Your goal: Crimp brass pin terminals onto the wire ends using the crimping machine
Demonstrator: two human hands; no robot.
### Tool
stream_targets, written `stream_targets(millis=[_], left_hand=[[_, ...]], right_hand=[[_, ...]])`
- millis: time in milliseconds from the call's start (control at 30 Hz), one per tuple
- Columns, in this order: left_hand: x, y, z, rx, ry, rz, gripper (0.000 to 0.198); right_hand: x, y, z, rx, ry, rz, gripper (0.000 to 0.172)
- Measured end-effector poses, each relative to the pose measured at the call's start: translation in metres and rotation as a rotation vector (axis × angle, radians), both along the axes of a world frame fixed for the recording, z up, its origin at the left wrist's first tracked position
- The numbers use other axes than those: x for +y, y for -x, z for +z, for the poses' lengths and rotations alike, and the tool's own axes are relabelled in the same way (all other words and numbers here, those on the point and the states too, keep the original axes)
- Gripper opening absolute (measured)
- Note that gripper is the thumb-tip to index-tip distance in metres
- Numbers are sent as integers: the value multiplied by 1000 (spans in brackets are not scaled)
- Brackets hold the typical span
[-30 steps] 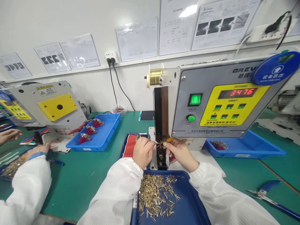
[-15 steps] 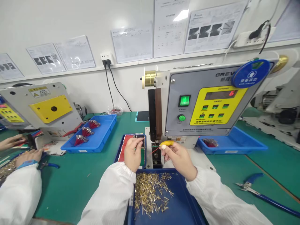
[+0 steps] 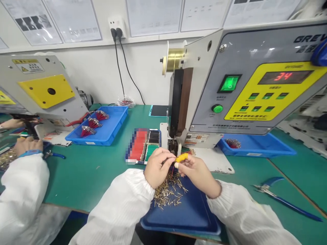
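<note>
Pinching over the far part of the blue tray, the left hand and right hand grip thin wires right between them, equally near, one red bit hanging down, just nearer than the big machine.

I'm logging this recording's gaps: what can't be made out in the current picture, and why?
All in the head view:
- Wires: ends hidden by the left hand and right hand.
- Blue tray: far side hidden behind both hands.
- Blue disc: cut off by the right edge.
- Wall sheets: tops cut off by the upper edge; print too small and faint.
</note>
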State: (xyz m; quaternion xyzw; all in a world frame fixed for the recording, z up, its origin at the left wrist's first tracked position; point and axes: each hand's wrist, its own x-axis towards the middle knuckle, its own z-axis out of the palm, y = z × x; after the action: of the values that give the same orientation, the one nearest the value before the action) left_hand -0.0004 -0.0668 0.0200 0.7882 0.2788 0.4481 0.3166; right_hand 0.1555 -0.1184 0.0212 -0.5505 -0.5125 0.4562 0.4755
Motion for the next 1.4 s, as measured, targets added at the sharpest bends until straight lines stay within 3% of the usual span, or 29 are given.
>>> stream_targets(millis=[167,333,467,533,633,733,833,967,1067,1133,1233,1400], left_hand=[[1,0,-5,54,59,-27,13],[3,0,-7,67,135,-87,14],[6,2,-5,114,70,-101,17],[8,3,-5,130,47,-108,19],[12,3,-7,122,25,-55,18],[13,4,-9,98,29,-11,19],[13,4,-10,117,50,3,21],[14,6,-12,131,54,1,22],[13,6,-13,109,38,8,21],[12,6,-13,97,38,16,21],[11,6,-12,84,50,25,21],[8,7,-10,53,45,46,21]], right_hand=[[0,-1,-7,51,-35,24,26],[0,2,-15,-47,-147,10,18],[-4,3,-4,-156,-171,11,10],[-10,-7,8,-322,-200,39,9],[-31,-41,27,-761,-231,23,10],[-62,-95,33,-1032,-89,-64,10],[-97,-150,20,-1227,39,-296,12],[-145,-191,-12,-1343,155,-394,17],[-170,-198,-34,-1419,16,-500,24],[-179,-196,-43,-1440,-75,-487,27],[-184,-193,-50,-1397,-113,-445,29],[-190,-192,-51,-1334,-116,-502,28]])
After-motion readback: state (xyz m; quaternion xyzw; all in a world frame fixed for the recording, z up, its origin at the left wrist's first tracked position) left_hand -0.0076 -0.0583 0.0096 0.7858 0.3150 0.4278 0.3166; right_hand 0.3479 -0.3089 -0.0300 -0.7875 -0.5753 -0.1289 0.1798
